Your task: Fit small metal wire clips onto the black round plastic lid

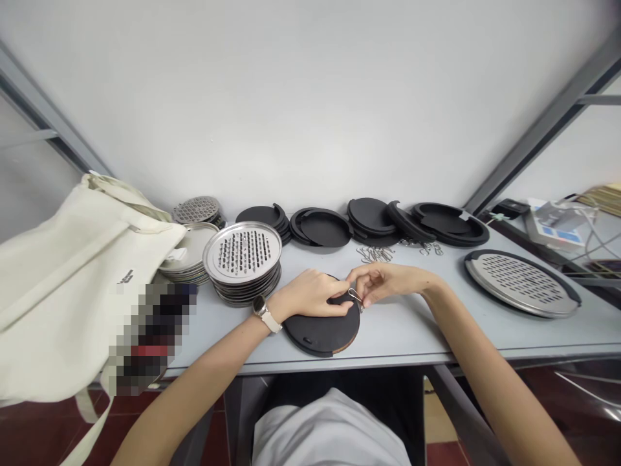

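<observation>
A black round disc with a thin brownish strip on its rim lies near the table's front edge. My left hand rests across its top, fingers bent round the upper right rim and thumb pointing to a small metal wire clip. My right hand pinches this clip at the disc's right edge. Its fingertips almost meet those of my left hand. Part of the disc is hidden under my left hand. Behind my hands is a loose pile of similar metal clips.
Left stand stacks of round metal grater plates and plain metal discs, beside a cream bag. Black round trays and rings line the wall. A black-rimmed grater plate lies right, near a white box with cables.
</observation>
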`<action>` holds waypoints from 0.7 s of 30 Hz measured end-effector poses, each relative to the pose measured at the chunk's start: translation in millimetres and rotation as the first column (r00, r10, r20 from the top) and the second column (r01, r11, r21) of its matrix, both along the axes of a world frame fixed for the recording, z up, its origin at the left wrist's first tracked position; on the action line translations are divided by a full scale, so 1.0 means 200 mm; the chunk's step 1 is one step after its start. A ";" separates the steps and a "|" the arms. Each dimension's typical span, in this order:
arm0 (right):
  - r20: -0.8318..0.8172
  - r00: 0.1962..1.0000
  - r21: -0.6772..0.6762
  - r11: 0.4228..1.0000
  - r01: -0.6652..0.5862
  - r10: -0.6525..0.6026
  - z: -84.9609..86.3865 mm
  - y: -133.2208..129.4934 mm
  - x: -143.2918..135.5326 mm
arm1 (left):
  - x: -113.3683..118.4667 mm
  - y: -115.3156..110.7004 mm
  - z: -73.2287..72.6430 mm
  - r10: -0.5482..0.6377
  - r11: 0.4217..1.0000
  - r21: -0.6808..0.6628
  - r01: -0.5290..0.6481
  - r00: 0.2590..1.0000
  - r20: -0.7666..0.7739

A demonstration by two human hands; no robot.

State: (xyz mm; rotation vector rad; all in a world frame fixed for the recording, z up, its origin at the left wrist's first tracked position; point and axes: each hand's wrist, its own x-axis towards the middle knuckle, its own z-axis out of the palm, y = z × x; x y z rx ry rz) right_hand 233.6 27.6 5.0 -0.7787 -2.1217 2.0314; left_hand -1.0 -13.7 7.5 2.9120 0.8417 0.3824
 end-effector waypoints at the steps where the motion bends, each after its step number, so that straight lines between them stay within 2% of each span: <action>1: -0.004 1.000 -0.005 1.000 0.001 -0.001 0.00 0.00 0.00 | 0.00 0.00 0.00 0.002 1.000 0.000 -0.002 1.000 -0.005; 21: -0.029 0.999 -0.021 1.000 0.019 -0.020 -0.01 0.01 0.00 | 0.00 0.01 -0.02 -0.012 0.999 0.045 0.013 1.000 -0.008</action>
